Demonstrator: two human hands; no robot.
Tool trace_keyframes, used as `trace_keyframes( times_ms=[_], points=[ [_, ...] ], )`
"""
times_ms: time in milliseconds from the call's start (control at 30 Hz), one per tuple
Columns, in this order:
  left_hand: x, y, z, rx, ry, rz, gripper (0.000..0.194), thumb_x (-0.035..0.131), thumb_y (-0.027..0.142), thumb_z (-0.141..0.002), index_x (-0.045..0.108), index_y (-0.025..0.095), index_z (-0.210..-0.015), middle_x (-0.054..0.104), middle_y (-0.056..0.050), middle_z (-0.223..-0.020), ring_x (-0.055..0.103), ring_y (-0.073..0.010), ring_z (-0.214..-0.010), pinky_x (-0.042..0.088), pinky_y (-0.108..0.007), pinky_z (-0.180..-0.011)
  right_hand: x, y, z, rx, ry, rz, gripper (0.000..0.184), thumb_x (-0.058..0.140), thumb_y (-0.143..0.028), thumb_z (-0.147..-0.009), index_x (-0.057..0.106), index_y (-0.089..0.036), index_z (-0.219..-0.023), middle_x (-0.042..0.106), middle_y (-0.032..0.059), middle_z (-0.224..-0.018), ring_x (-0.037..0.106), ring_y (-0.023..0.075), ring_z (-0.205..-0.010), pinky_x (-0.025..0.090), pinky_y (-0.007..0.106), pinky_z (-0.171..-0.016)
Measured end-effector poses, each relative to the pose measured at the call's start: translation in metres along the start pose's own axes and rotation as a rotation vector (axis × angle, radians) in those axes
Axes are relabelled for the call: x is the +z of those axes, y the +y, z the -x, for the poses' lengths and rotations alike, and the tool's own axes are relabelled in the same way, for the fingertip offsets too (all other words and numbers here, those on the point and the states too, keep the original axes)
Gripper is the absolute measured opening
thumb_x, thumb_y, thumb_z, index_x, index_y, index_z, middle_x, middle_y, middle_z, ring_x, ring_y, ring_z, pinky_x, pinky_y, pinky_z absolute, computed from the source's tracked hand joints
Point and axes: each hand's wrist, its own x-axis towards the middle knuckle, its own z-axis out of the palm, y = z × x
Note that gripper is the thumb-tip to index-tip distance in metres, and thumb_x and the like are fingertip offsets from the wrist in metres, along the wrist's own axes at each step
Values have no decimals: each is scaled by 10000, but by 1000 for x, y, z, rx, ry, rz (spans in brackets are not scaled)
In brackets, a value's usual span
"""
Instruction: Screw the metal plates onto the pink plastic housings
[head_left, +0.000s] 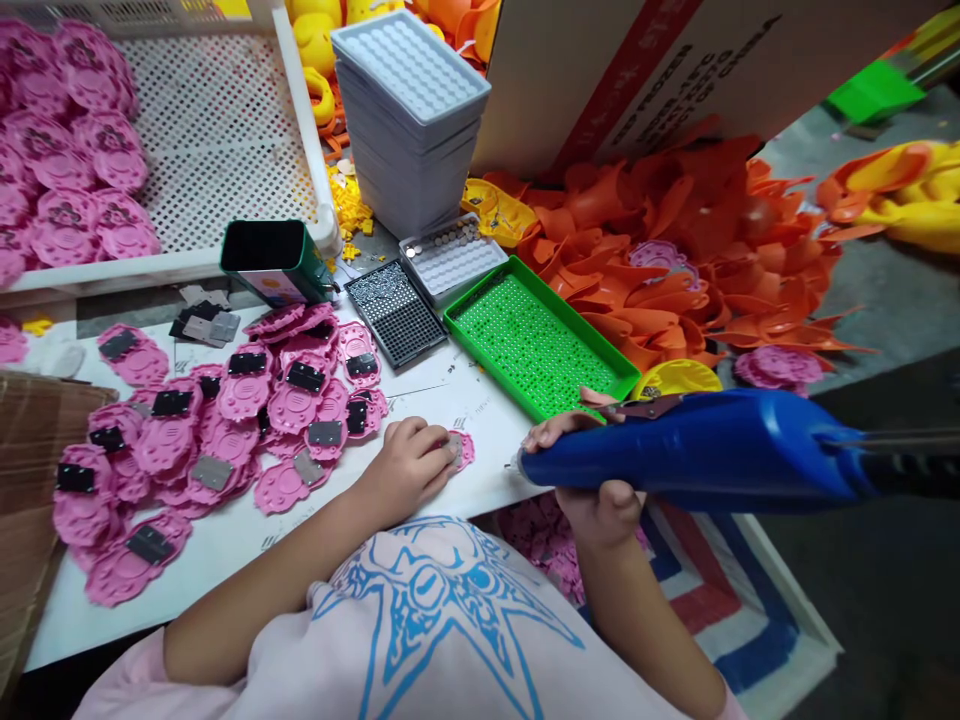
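Note:
My right hand [592, 490] is closed around a blue electric screwdriver [675, 450], whose tip points left over the table edge. Its bit does not touch any part. My left hand [412, 460] rests on the white table with curled fingers on a pink plastic part [465, 450], which is mostly hidden under them. To the left of that hand lies a heap of pink plastic parts [232, 420], many with black or grey plates on them. A green perforated tray [540, 340] and a black tray of small screws [397, 310] sit just beyond my hands.
A stack of grey trays [412, 110] stands at the back, beside a white tray with small round pieces [454, 255]. A dark green tin [274, 262] and a white crate [225, 130] are at left. Orange plastic parts [637, 250] pile up at right, before a cardboard box [600, 80].

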Motion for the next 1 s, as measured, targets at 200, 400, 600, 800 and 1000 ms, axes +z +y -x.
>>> trace_keyframes(
  times_ms=[200,400,600,800,1000],
  points=[
    [1,0,0,32,29,-29,139,532,245,-955,652,186,-921,678,-50,-982,498,-201,-891,403,-361,-777,3,1,-2,-1,-3,-9,518,735,-607,-650,607,-300,-1048,629,-20,-731,597,169,-646,525,317,-620],
    [1,0,1,23,10,-50,146,526,247,-956,655,190,-918,672,-57,-986,503,-197,-878,403,-361,-768,5,3,-8,-57,-31,-25,435,718,-596,-675,650,-268,-954,629,-2,-719,607,175,-635,525,323,-614],
    [3,2,2,1,56,-70,135,544,241,-944,652,178,-892,663,-65,-996,507,-201,-876,392,-360,-755,32,-5,-53,-197,-33,-67,446,655,-645,-708,616,-320,-1012,628,-15,-702,591,166,-597,527,325,-602],
    [5,-4,-1,-48,117,-121,103,565,205,-923,650,173,-876,649,-74,-996,504,-199,-865,394,-344,-745,90,2,-112,-134,5,-62,620,650,-735,-569,583,-287,-992,549,-39,-607,533,154,-486,464,310,-473],
    [10,-6,0,-68,144,-142,46,606,187,-894,634,174,-860,633,-67,-984,484,-207,-869,387,-347,-734,130,27,-159,-122,-63,27,520,553,-759,-604,437,-260,-693,502,-54,-595,516,115,-474,500,330,-551]
  ],
)
